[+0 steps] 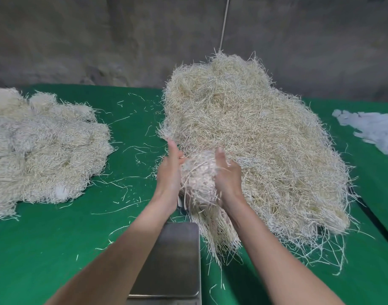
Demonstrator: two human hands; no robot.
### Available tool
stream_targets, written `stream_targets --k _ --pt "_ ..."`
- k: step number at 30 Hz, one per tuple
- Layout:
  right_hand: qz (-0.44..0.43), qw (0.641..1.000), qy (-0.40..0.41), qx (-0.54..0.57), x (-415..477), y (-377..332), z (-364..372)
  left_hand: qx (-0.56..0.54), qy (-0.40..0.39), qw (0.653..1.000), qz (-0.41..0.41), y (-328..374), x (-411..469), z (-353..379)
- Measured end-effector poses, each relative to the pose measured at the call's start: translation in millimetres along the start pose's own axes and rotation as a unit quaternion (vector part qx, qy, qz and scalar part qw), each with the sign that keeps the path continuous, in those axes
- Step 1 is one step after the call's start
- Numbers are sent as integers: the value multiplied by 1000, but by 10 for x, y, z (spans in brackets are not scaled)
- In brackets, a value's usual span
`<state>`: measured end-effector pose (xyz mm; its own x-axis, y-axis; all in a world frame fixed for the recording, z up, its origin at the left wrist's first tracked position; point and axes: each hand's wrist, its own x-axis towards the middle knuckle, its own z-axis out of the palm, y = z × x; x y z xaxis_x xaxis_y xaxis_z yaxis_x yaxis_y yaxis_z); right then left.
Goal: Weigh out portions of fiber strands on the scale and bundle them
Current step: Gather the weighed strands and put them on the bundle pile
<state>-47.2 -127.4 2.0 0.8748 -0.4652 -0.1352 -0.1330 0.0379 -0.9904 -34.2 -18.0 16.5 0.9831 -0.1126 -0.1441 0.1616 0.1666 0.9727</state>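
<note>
A portion of pale fiber strands [199,175] is held upright between my two hands, its cut ends facing me. My left hand [170,175] presses its left side with straight fingers and raised thumb. My right hand [227,172] cups the right side, fingers curved round the strands. The portion hangs above the near edge of the big loose fiber pile [254,139]. The steel scale pan [175,260] lies below my forearms with nothing on it.
A heap of bundled fiber [41,148] fills the left of the green table [67,249]. White strips or ties [373,130] lie at the right edge. Loose strands are scattered across the cloth. A grey wall stands behind.
</note>
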Motion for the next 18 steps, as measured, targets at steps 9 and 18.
stream_targets --k 9,18 --pt "-293 893 29 -341 -205 292 206 -24 180 983 -26 -173 91 219" --pt "-238 938 9 -250 -347 274 322 22 127 991 -21 -107 154 83"
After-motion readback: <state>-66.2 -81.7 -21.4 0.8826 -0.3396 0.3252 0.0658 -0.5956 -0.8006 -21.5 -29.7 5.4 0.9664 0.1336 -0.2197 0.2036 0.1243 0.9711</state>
